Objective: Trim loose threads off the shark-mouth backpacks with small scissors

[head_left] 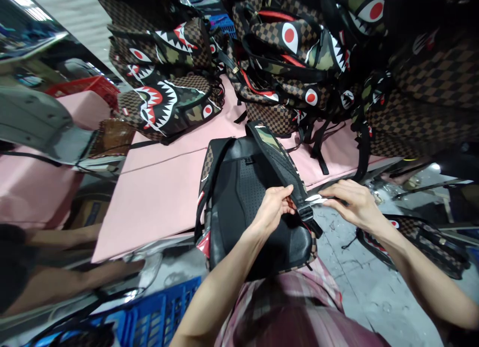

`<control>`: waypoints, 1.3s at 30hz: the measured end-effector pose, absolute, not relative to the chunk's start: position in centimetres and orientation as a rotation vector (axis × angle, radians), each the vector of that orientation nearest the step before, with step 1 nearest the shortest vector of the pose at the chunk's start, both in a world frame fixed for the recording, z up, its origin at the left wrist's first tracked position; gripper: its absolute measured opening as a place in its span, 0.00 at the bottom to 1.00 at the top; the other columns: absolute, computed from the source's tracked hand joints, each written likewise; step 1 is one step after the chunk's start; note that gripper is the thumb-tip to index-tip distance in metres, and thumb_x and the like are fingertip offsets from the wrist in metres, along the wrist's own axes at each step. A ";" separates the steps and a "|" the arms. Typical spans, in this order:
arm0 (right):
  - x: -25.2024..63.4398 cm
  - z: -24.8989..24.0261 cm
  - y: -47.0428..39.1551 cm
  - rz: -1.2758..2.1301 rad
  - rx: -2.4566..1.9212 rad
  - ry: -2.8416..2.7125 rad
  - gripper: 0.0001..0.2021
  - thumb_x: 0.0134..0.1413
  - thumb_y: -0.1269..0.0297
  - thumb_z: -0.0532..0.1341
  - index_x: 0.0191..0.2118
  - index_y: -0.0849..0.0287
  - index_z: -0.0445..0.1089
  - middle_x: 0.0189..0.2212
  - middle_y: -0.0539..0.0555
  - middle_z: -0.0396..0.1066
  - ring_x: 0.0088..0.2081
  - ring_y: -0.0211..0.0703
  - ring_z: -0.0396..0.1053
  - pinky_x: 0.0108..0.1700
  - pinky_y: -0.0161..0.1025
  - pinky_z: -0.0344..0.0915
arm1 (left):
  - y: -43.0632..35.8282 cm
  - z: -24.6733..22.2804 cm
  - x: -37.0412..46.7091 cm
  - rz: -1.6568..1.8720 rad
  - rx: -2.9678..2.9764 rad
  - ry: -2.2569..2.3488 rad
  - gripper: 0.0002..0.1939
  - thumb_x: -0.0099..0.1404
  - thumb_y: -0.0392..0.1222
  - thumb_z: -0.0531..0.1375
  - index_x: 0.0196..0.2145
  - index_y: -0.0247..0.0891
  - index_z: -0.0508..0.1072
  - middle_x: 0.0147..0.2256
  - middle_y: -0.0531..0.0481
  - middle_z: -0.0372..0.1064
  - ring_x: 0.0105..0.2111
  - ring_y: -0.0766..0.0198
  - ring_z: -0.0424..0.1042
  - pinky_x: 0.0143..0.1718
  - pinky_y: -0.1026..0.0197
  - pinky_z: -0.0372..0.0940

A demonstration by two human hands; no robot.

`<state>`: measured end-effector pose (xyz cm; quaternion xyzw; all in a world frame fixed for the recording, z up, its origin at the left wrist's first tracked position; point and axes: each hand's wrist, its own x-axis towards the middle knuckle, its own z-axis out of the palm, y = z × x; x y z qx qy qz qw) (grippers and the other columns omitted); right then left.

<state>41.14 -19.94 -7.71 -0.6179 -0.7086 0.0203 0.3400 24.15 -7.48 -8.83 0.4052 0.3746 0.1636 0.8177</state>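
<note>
A backpack (243, 182) lies back side up across my lap and the edge of the pink table, its black padded panel facing me. My left hand (275, 207) pinches the edge of its right shoulder strap (286, 170), just above the black buckle (306, 213). My right hand (354, 202) is closed round small thread snips (315, 199). Their pale pointed blades lie beside the strap, close to the buckle; whether they touch it I cannot tell. The handle of the snips is mostly hidden by my fingers.
Piles of shark-face checkered backpacks (179, 100) stand along the back of the pink table (157, 197), more at right. Another bag (419, 237) lies on the floor at right. A blue crate (149, 312) is at lower left, near another person's legs (75, 282).
</note>
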 end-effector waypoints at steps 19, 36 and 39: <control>43.2 -8.1 -18.6 0.499 -1.537 -1.769 0.12 0.52 0.56 0.61 0.38 0.57 0.74 0.33 0.55 0.74 0.35 0.43 0.70 0.38 0.39 0.64 | -7.7 -9.1 23.9 0.317 0.894 0.781 0.17 0.51 0.47 0.65 0.20 0.32 0.64 0.16 0.51 0.63 0.15 0.70 0.65 0.17 0.67 0.61; 43.7 -7.9 -18.0 0.550 -1.484 -1.810 0.12 0.53 0.56 0.61 0.39 0.57 0.74 0.35 0.55 0.74 0.36 0.44 0.70 0.40 0.40 0.64 | -7.6 -9.4 24.0 0.301 0.904 0.779 0.17 0.51 0.47 0.64 0.19 0.31 0.66 0.16 0.49 0.65 0.15 0.70 0.65 0.18 0.67 0.61; 43.5 -7.9 -18.0 0.496 -1.432 -1.898 0.11 0.53 0.57 0.61 0.38 0.58 0.74 0.33 0.55 0.74 0.35 0.43 0.70 0.40 0.41 0.63 | -7.6 -9.4 24.0 0.298 0.899 0.781 0.17 0.52 0.47 0.64 0.19 0.31 0.66 0.15 0.49 0.65 0.15 0.69 0.65 0.18 0.67 0.61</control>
